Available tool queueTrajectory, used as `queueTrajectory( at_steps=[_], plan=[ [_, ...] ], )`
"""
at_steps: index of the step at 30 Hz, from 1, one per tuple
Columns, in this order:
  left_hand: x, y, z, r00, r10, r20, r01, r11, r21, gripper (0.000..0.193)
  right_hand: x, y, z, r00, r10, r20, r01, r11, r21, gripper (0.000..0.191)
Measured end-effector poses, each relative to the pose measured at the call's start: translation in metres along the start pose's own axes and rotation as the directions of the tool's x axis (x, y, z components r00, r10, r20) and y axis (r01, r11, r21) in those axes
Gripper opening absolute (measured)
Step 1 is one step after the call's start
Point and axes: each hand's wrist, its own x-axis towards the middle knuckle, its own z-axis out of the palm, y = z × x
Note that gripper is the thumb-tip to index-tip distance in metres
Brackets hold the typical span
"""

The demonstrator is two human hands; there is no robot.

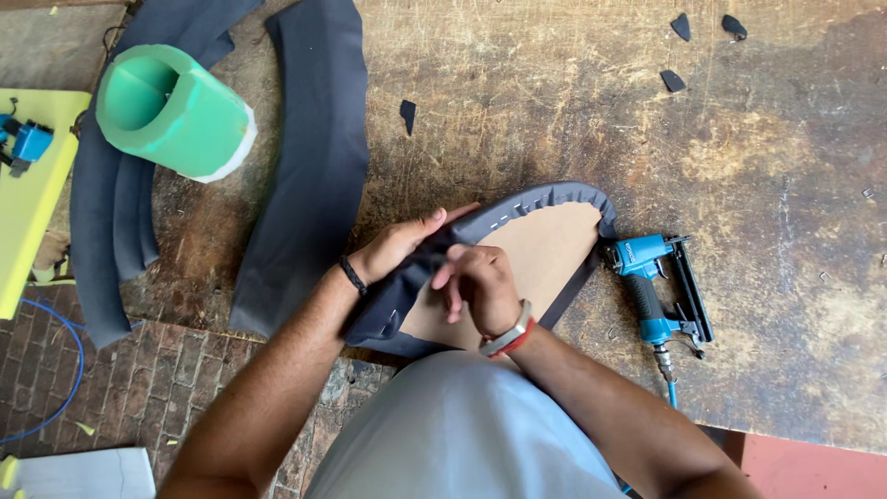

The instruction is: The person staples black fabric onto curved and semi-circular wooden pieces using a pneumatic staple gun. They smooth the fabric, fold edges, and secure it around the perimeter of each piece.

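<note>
A curved brown board (540,254) lies on the worn wooden workbench (573,102), wrapped along its edge in dark grey fabric (545,197) that is stapled in pleats round the far end. My left hand (397,245) grips the loose grey fabric at the board's near left edge and pulls it over. My right hand (480,285), with a band on the wrist, pinches the same fabric edge just beside the left hand.
A blue pneumatic staple gun (658,288) lies right of the board, hose trailing toward me. A rolled green foam cylinder (171,111) and long dark grey fabric strips (309,166) sit at the left. Yellow foam (28,199) lies at the far left, and small fabric scraps (679,26) at the back.
</note>
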Motion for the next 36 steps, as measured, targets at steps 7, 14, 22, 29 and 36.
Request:
queueTrajectory(
  at_steps=[7,14,22,29,36],
  plan=[
    [0.007,-0.007,-0.003,0.999,-0.030,-0.037,0.027,0.996,-0.089,0.069,0.007,-0.017,0.002,0.962,0.167,-0.215,-0.221,0.941,-0.256,0.058],
    [0.012,0.000,0.005,0.991,-0.102,-0.088,0.100,0.995,-0.025,0.068,0.013,0.042,-0.037,0.962,-0.267,0.050,0.272,0.937,-0.219,0.044],
    [0.018,0.035,0.056,0.867,-0.329,-0.375,0.471,0.786,0.400,0.066,0.000,0.024,-0.065,0.952,-0.124,0.279,0.207,0.934,-0.292,0.042],
    [0.019,0.041,0.085,0.848,-0.204,-0.490,0.503,0.602,0.620,0.078,-0.049,-0.019,-0.222,0.849,-0.435,-0.299,-0.343,-0.026,-0.939,0.038],
    [0.037,0.030,0.117,0.782,-0.166,-0.601,0.590,0.509,0.627,0.080,-0.069,-0.005,-0.299,0.757,-0.348,-0.554,-0.599,-0.030,-0.800,0.089]
  ],
)
